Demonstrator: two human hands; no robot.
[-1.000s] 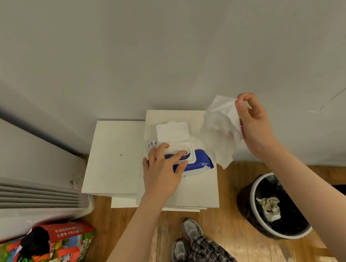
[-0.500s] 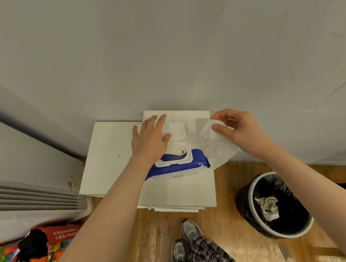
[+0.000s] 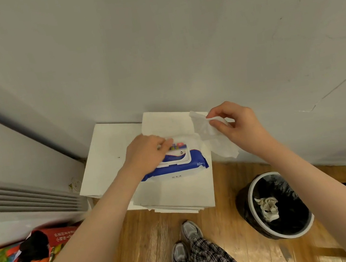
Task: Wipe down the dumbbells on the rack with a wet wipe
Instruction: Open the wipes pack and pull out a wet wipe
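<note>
The right hand (image 3: 238, 125) pinches a white wet wipe (image 3: 211, 136) between thumb and fingertips near its top edge; the thin, crumpled sheet hangs loose below the fingers, its lower corner drooping past the right edge of the white boards (image 3: 177, 191). The left hand (image 3: 146, 155) lies on top of the wipes pack (image 3: 179, 163), fingers curled down onto the flip lid (image 3: 176, 156); whether they grip the lid or only press it, I cannot tell. The pack is soft plastic, blue and white, with a rounded rectangular white lid frame. It rests on flat white boards stacked against a pale wall. To the right, on the wood-plank floor, stands 1 round bin (image 3: 253, 188) with a black liner and a wad of used paper inside. 2 grey shoes (image 3: 184, 240) show below.
</note>
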